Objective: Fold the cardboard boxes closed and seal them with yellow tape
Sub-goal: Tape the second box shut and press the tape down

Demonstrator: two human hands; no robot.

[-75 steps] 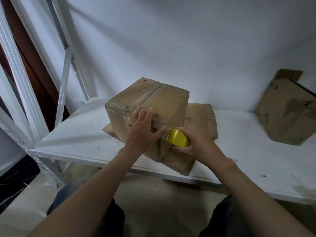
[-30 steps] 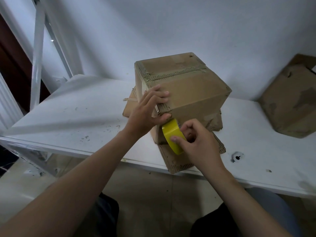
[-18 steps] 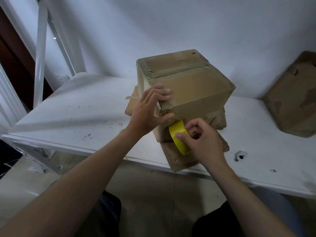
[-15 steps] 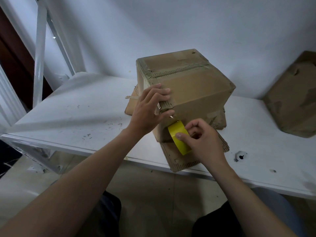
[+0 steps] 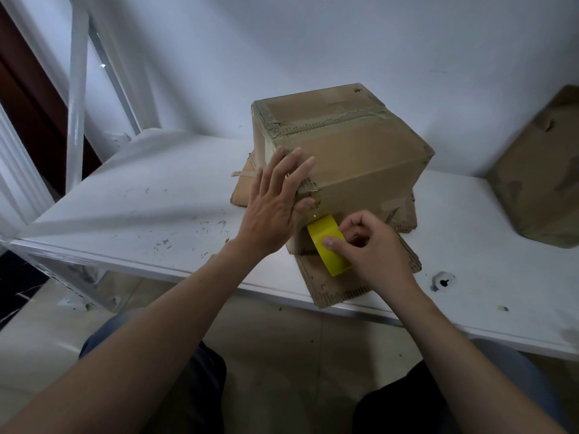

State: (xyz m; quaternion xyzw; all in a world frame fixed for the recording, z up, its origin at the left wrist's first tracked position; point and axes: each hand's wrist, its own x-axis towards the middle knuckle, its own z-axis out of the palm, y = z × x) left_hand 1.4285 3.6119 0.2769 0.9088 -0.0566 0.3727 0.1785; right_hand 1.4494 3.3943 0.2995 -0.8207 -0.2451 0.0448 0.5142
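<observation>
Box under flat left hand, tape roll in right hand

Storeroom: scuffed white metal shelf, worn cardboard boxes, bare wall.

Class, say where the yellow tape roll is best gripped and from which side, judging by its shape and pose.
Probably pinch the yellow tape roll by its ring wall, thumb on the outer band, from the right, as the right hand does: it stands on edge beside the box, and the left hand blocks the left.
</observation>
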